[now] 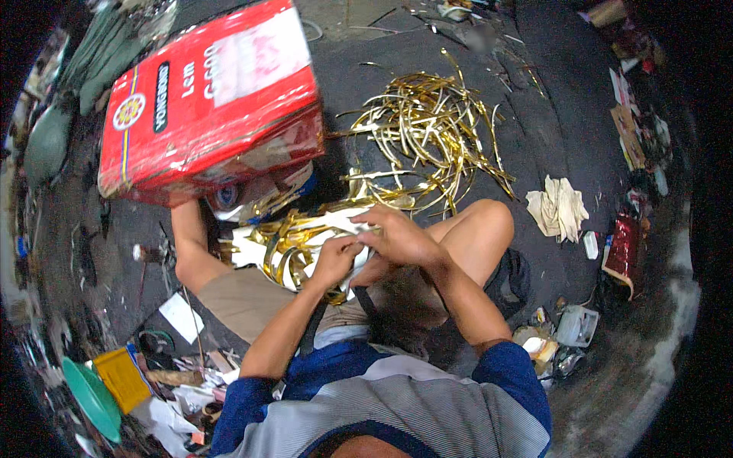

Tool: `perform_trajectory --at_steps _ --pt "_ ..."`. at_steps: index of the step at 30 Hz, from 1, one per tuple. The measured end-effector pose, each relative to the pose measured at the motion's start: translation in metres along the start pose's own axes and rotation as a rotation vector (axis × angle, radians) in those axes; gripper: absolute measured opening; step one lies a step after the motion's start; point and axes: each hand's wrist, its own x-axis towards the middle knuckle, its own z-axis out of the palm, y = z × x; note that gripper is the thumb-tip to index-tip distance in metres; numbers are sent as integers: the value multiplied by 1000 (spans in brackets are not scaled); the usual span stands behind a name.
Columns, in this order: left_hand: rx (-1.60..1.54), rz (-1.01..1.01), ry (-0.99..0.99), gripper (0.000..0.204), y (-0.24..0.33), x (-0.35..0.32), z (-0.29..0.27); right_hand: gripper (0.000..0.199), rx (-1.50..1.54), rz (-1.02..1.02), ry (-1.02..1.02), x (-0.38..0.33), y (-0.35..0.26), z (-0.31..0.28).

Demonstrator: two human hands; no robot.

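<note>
In my lap lies a heap of shiny strips (286, 244), gold on one side and white on the other. My left hand (337, 262) is closed at the heap's right side, fingertips pinched. My right hand (401, 238) meets it there, its fingers bent in against the left fingertips. A white-and-gold strip (362, 262) shows between the two hands, and both seem to grip it; its exact ends are hidden. Beyond my knees, a loose tangle of narrow gold strips (427, 126) is spread over the dark floor.
A large red carton (221, 99) stands tilted beyond my left leg. To the right lie a crumpled cream cloth (558, 209), a red packet (621, 246) and a clear plastic container (577, 326). Scraps, a yellow box (122, 379) and a green dish (90, 397) are at lower left.
</note>
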Motion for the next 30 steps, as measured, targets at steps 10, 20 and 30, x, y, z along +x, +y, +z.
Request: perform_trajectory --at_steps 10,20,30 --pt "345 655 853 5 201 -104 -104 30 879 -133 -278 11 -128 -1" --pt "-153 575 1515 22 145 -149 -468 22 349 -18 -276 113 -171 -128" --pt "596 1046 985 61 245 30 -325 30 -548 -292 240 229 -197 -143"
